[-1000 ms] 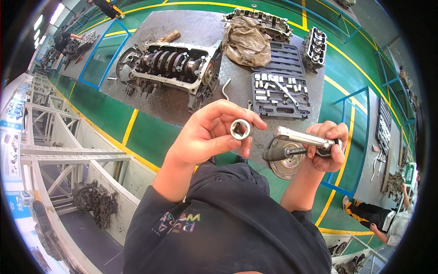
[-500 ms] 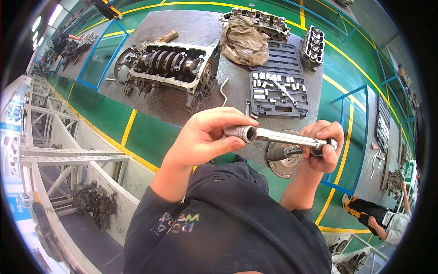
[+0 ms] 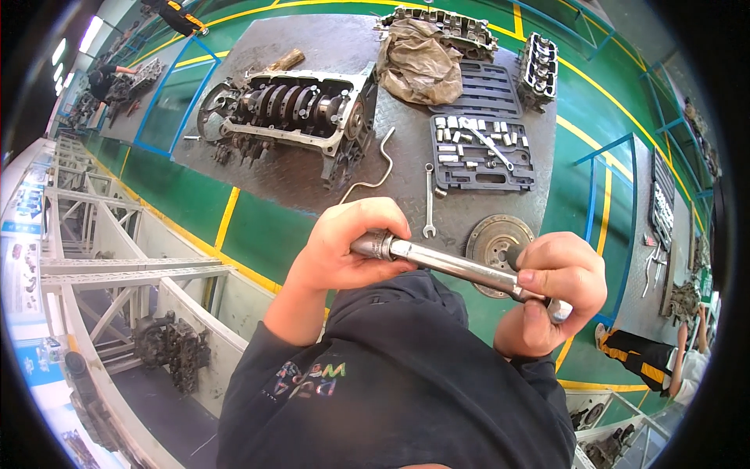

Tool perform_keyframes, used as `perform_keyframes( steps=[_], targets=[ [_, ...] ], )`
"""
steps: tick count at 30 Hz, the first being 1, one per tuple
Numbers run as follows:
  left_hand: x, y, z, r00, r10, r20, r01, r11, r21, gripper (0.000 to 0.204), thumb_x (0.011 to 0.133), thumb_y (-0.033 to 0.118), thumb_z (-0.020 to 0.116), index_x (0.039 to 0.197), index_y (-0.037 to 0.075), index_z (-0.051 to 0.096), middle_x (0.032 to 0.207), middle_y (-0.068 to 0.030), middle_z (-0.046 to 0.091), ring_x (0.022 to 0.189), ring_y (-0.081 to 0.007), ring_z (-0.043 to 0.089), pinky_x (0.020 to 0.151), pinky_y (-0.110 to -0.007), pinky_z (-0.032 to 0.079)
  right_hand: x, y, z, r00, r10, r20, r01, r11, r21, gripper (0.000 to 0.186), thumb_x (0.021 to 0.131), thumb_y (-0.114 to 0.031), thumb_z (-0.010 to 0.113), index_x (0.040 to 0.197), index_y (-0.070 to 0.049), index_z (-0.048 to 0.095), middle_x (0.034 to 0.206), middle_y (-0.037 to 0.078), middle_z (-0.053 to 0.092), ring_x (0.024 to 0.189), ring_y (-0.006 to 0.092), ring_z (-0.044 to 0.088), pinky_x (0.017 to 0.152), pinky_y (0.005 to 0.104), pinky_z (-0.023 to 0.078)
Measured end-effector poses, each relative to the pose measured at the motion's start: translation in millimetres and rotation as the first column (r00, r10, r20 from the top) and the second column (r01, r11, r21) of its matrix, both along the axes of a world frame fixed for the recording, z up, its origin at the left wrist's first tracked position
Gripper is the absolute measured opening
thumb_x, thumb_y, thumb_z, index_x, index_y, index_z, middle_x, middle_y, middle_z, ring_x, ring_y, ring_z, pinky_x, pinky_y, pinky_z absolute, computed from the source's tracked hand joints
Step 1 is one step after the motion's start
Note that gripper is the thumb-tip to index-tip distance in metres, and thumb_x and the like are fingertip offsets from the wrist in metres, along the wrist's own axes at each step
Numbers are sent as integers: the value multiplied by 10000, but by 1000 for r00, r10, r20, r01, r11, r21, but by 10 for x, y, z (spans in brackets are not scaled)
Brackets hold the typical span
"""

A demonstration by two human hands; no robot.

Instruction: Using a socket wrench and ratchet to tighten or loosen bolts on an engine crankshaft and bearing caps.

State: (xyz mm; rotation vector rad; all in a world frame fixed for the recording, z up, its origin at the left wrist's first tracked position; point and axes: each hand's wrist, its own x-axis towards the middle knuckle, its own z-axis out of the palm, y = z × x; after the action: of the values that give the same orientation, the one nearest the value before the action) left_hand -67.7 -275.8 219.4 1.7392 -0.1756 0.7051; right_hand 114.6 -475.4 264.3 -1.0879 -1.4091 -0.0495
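Left hand clenches the small steel socket, right hand grips the long chrome ratchet handle; half-seated, that socket could drop.

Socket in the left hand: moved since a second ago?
Yes. The socket went rightward from off the wrench onto its end, judged against the flywheel.

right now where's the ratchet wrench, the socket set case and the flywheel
ratchet wrench (image 3: pixel 457 266): head view, middle of its shiny handle between the two hands
socket set case (image 3: pixel 482 178): head view, lower tray below the sockets
flywheel (image 3: pixel 491 238): head view, upper left face of the disc
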Motion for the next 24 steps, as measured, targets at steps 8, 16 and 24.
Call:
perform_keyframes(
  steps=[8, 16, 24],
  targets=[
    [-19, 36, 6, 997, -49, 52, 42, 992, 119, 337, 721, 68, 838, 991, 25, 641, 783, -89, 658, 637, -256, 628, 553, -326, 475, 51, 80, 96, 974, 216, 67, -218, 976, 21, 310, 560, -17, 632, 861, 57, 657, 613, 89, 587, 411, 167, 524, 386, 259, 389],
    [36, 33, -384, 992, -90, -89, 107, 971, 213, 280, 716, 69, 815, 922, 3, 638, 706, -95, 620, 575, -243, 568, 516, -326, 437, 40, -72, -137, 998, 1, -69, -25, 937, -350, 237, 546, -20, 647, 782, -36, 664, 592, 54, 551, 442, 225, 533, 419, 326, 386],
    [332, 266, -1854, 880, -247, -405, 167, 960, -222, 227, 750, 37, 765, 940, 29, 641, 880, -104, 622, 815, -228, 603, 720, -327, 477, 176, 238, -1380, 969, -201, -142, 72, 785, -615, 157, 634, -52, 682, 791, -46, 667, 620, 74, 578, 490, 252, 573, 451, 346, 444]
  ],
)
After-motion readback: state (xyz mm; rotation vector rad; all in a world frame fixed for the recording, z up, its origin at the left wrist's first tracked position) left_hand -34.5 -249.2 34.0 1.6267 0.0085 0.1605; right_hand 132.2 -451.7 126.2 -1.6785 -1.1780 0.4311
